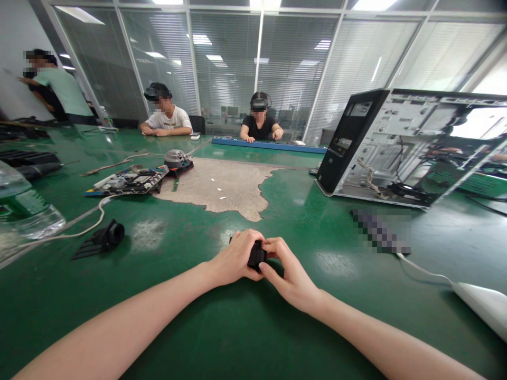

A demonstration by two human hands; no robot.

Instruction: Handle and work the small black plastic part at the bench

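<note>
A small black block-shaped part (256,256) is held between my two hands, just above or on the green table; its exact kind I cannot make out. My left hand (239,257) wraps over it from the left, covering much of it. From the right, my right hand (288,272) grips its edge between the thumb and bent fingers. To the left lies a black plastic piece (103,237) with a round opening and a slatted flat side. Farther back is a circuit board (130,180) with a fan-like cooler (177,159) at its end.
An opened computer case (356,148) stands at the right, near a blurred phone-like object (380,232) on a white cable leading to a white device (481,303). A water bottle (29,208) is at the left. Two people sit across the green table (190,327), which has a bare patch (233,182).
</note>
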